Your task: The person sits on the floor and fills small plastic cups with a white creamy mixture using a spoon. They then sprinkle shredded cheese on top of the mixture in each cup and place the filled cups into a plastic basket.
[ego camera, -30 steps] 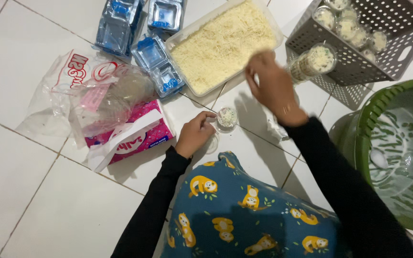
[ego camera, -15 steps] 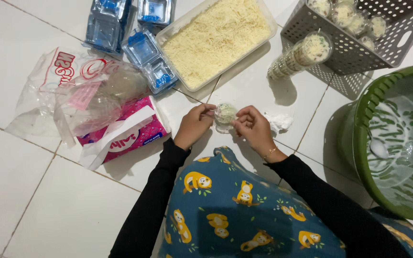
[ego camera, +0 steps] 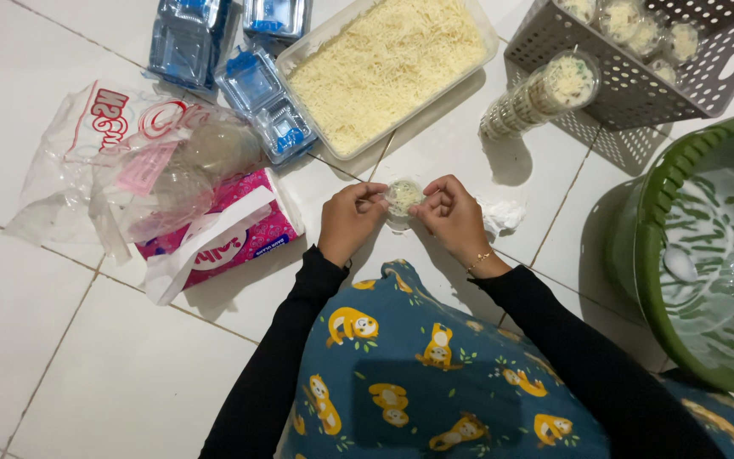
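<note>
The small clear cup [ego camera: 402, 201], topped with pale shreds, sits on the white tiled floor [ego camera: 61, 357] just in front of the person's lap, held between both hands. The left hand [ego camera: 352, 219] pinches its left rim with curled fingers; the right hand [ego camera: 450, 217] pinches the right rim likewise, fingertips close together over the top. Risk noted: the cup is light and gripped only at its edge, so uneven pressure could likely tip it or squeeze shreds out onto the tiles; whether a lid is being fitted cannot be told. The crumpled white tissue [ego camera: 501, 217] lies just beside the right hand. Farther out stand the clear tub of grated shreds [ego camera: 388, 64], a lying stack of filled cups [ego camera: 537, 93] against the grey basket [ego camera: 707, 76], and the green bucket [ego camera: 664, 195]. Against half a second ago, both hands sit on the cup as before, closed in more tightly; a second ago the right hand was raised toward the basket.
</note>
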